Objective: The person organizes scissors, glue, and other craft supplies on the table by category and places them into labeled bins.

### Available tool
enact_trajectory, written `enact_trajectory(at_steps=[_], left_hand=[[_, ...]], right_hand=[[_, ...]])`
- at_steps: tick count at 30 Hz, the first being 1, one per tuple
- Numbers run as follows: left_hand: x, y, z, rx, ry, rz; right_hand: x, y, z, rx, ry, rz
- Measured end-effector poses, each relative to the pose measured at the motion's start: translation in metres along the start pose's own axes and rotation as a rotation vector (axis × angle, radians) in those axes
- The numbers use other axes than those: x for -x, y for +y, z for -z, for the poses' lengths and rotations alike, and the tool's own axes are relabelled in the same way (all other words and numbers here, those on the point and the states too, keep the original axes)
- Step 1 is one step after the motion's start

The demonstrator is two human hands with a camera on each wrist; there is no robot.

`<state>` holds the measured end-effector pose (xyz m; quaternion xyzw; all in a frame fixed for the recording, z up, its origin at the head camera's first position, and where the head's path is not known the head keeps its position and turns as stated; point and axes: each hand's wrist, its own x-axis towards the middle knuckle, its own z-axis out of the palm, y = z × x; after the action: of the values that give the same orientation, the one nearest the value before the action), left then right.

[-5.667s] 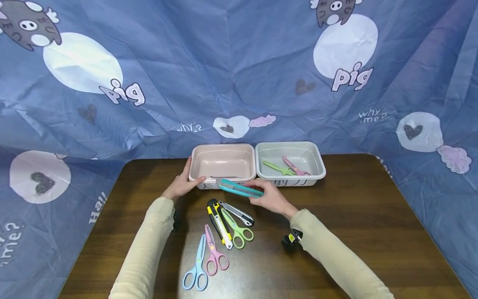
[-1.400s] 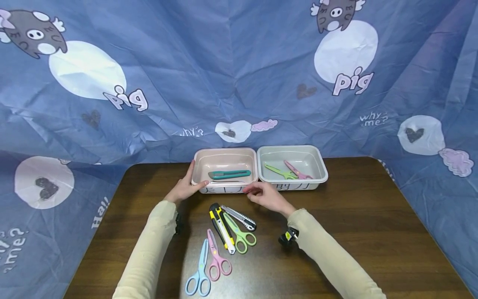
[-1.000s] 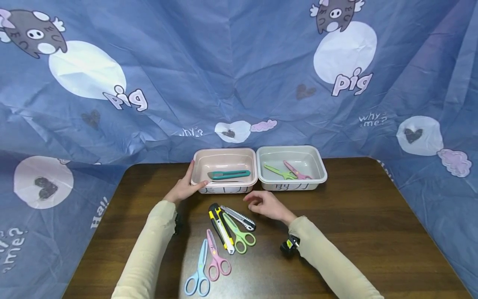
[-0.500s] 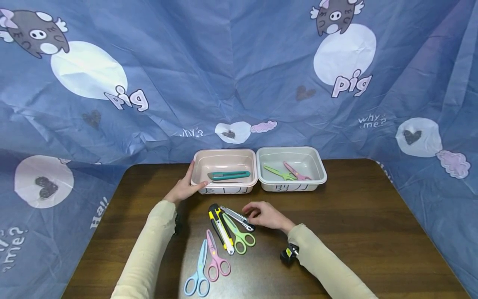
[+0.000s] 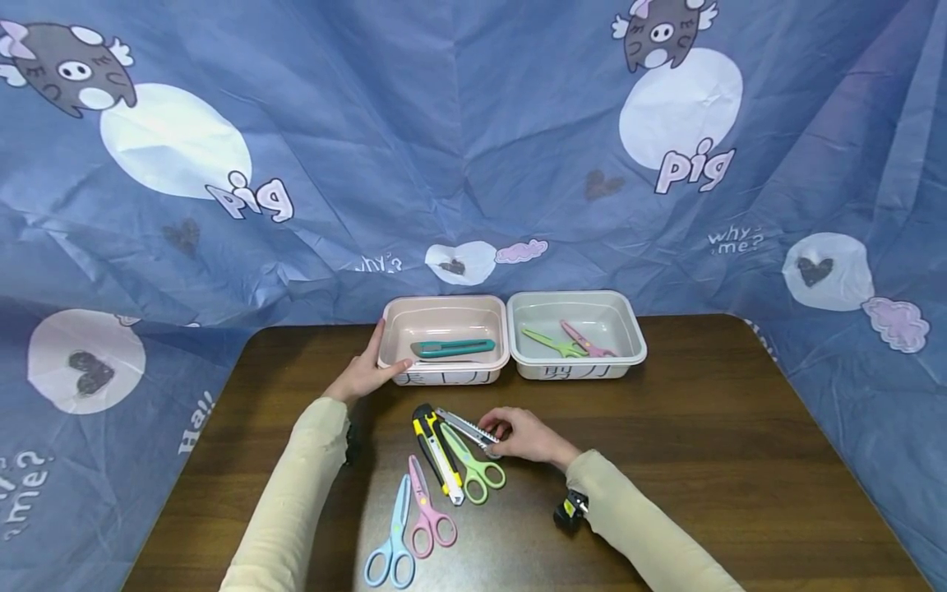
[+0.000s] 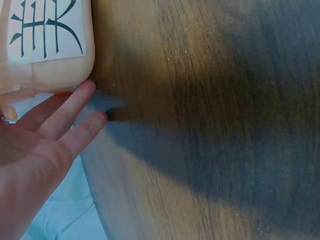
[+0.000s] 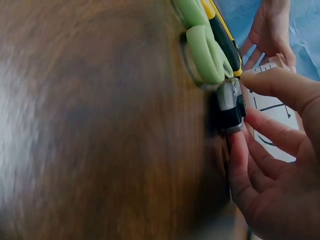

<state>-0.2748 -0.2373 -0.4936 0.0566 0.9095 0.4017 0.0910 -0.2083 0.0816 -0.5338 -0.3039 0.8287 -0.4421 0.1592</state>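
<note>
My left hand (image 5: 361,375) rests at the left front corner of the pink bin (image 5: 444,309), thumb on its rim and straight fingers along its side. In the left wrist view, the fingers (image 6: 70,110) touch the bin's outer wall. A teal utility knife (image 5: 453,348) lies inside it. My right hand (image 5: 527,436) pinches the near end of a grey and black utility knife (image 5: 460,424) on the table. The right wrist view shows fingers and thumb around the knife's end (image 7: 229,102), beside green scissors (image 7: 205,55). A yellow and black utility knife (image 5: 438,454) lies to the left.
A grey bin (image 5: 577,360) stands right of the pink one, holding green scissors (image 5: 551,340) and pink scissors (image 5: 583,339). Pink scissors (image 5: 423,497) and blue scissors (image 5: 396,526) lie near the front of the brown table (image 5: 710,444). A blue printed cloth (image 5: 473,164) hangs behind.
The teal utility knife went from my right hand into the pink bin. My right hand then moved back toward me and took hold of the grey and black utility knife. The left hand stayed.
</note>
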Motion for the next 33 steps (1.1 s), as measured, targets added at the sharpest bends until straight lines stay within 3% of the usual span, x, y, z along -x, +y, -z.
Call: enact_trajectory(at_steps=[7,11,20,33], left_hand=[[0.003,0.0004,0.0004,0.0,0.02,-0.063],[0.001,0.001,-0.0005,0.023,0.01,-0.033],[0.0001,0.004,-0.0005,-0.024,0.018,0.002],[-0.003,0.0043,-0.0009,-0.026,0.017,0.021]], right_hand=[[-0.0013,-0.0041,-0.0041,0.067,0.021,0.0],[-0.0012,-0.0079,-0.0042,0.1,0.034,0.025],[-0.0027,-0.0061,-0.0076,0.196,0.074,0.043],[0.0037,-0.0006,-0.0061,0.194,0.214,-0.018]])
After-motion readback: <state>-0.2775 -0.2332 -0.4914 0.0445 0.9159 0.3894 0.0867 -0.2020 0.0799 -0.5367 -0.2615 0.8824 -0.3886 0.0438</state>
